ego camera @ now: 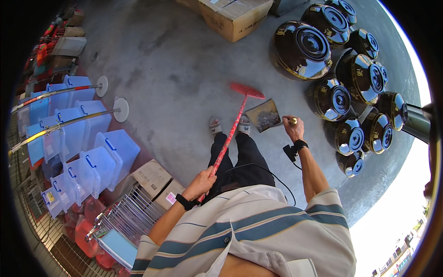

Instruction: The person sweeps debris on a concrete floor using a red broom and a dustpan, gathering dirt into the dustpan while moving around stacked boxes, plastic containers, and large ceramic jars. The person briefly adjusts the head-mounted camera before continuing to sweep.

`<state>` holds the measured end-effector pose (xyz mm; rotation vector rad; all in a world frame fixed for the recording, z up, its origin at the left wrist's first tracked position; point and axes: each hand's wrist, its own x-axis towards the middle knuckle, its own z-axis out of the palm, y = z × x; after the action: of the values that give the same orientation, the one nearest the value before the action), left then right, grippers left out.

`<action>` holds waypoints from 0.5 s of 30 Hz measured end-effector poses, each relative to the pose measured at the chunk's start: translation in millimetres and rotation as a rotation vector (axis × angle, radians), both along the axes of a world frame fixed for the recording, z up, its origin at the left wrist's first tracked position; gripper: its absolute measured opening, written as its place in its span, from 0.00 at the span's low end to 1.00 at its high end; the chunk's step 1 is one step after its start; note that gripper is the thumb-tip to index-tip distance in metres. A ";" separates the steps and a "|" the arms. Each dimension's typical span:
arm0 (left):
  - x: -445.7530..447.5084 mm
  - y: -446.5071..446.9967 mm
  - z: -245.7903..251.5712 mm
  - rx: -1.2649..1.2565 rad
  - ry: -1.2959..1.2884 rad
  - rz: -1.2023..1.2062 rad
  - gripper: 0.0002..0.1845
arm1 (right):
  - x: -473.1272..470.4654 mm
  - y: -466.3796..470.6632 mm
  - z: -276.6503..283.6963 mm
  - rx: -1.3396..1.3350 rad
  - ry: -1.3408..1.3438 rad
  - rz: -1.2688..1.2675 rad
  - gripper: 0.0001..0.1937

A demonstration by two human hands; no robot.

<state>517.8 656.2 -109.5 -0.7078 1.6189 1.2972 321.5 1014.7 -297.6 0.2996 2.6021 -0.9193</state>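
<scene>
My left hand (pixel 201 182) is closed around the red patterned handle of a broom (pixel 228 138). The broom's red head (pixel 247 90) is over the concrete floor in front of my feet, slightly blurred. In my right hand (pixel 294 130) is the upright handle of a dustpan, its brass-coloured end (pixel 293 121) showing above my fist. The dustpan's pan (pixel 263 115) lies on the floor between my right foot and that hand, just below the broom head, with a grey pile of debris (pixel 268 118) in it. Most of the dustpan's handle is hidden.
Dark glazed jars (pixel 304 48) stand in a cluster at the right. A cardboard box (pixel 235 20) sits at the top. Clear plastic storage bins (pixel 117 152), round-based metal poles (pixel 83 119), a metal rack (pixel 135 211) and cartons (pixel 152 176) stand along the left.
</scene>
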 end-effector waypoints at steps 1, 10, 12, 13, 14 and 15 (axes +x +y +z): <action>4.0 -5.1 8.4 0.019 -0.052 -0.050 0.06 | 0.8 0.5 -1.4 -0.015 0.007 -0.010 0.14; 29.2 -45.0 71.0 0.080 -0.164 0.337 0.24 | 13.8 14.4 -5.3 -0.039 -0.002 -0.036 0.14; 33.5 -42.7 61.7 0.050 -0.122 0.402 0.23 | 15.5 14.6 -2.5 -0.076 0.006 -0.048 0.13; 35.1 -43.3 55.6 0.045 -0.085 0.437 0.23 | 15.8 15.3 -0.4 -0.075 0.029 -0.032 0.14; 37.7 -45.8 50.2 0.035 -0.031 0.479 0.22 | 16.4 15.9 2.3 -0.106 0.038 -0.025 0.14; 41.4 -47.9 45.0 -0.054 0.009 0.405 0.22 | 16.2 16.5 5.0 -0.101 0.036 -0.002 0.13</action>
<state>559.3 608.3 -64.6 -1.1068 1.5727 1.5446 337.7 1031.2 -292.6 0.2608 2.5776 -1.0628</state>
